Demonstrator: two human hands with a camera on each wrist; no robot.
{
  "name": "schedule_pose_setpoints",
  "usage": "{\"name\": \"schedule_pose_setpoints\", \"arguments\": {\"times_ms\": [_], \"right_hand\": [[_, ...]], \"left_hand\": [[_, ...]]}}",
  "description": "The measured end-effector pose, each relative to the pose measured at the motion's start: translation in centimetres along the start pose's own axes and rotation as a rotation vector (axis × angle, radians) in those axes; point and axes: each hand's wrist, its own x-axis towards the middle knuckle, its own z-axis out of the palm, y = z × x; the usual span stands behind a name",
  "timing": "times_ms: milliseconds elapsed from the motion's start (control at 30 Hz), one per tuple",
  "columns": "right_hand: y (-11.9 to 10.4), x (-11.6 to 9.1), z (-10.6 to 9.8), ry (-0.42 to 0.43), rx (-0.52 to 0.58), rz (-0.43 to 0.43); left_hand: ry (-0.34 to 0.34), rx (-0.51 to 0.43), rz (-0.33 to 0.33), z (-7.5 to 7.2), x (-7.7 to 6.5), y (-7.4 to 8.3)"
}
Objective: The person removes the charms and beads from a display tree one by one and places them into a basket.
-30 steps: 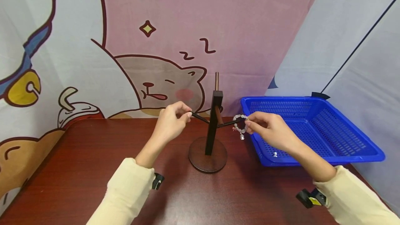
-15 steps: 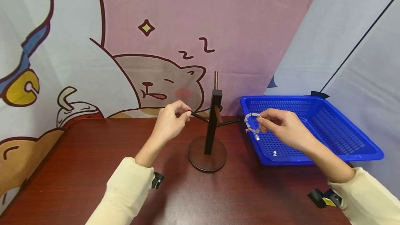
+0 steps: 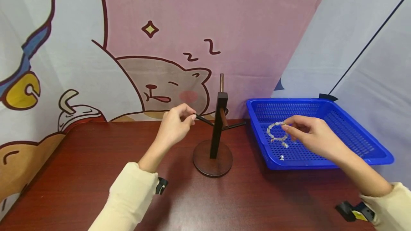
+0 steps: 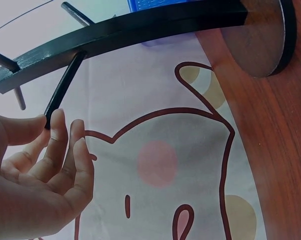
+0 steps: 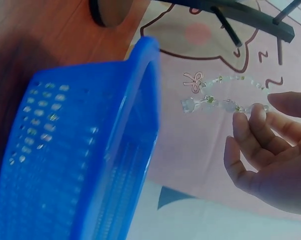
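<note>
A beaded bracelet (image 3: 270,131) of pale, clear beads with small charms hangs from my right hand (image 3: 316,136), pinched between thumb and fingertips over the blue basket (image 3: 363,161). The right wrist view shows the bracelet (image 5: 229,104) with a bow-shaped charm (image 5: 194,82) and a clear pendant. My left hand (image 3: 176,122) pinches the tip of a dark peg on the left side of the wooden stand (image 3: 218,127). In the left wrist view, thumb and forefinger meet at the end of that peg (image 4: 64,90).
The stand has a round base (image 3: 213,163) and several pegs; its right peg (image 3: 236,125) points toward the basket. A small shiny piece (image 3: 282,157) shows at the basket's near left. A cartoon-printed cloth (image 3: 244,38) hangs behind the brown table (image 3: 106,174).
My right hand has carried the bracelet rightward, off the tip of the stand's right peg and over the basket. The left hand has stayed at its peg.
</note>
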Motion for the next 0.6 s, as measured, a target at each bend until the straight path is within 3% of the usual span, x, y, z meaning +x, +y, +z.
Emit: {"name": "schedule_pose_setpoints", "arguments": {"times_ms": [600], "right_hand": [[4.3,-2.7,0.4,-0.028,-0.014,0.047]], "left_hand": [[0.006,-0.016,-0.006,0.0,-0.2,0.1]]}}
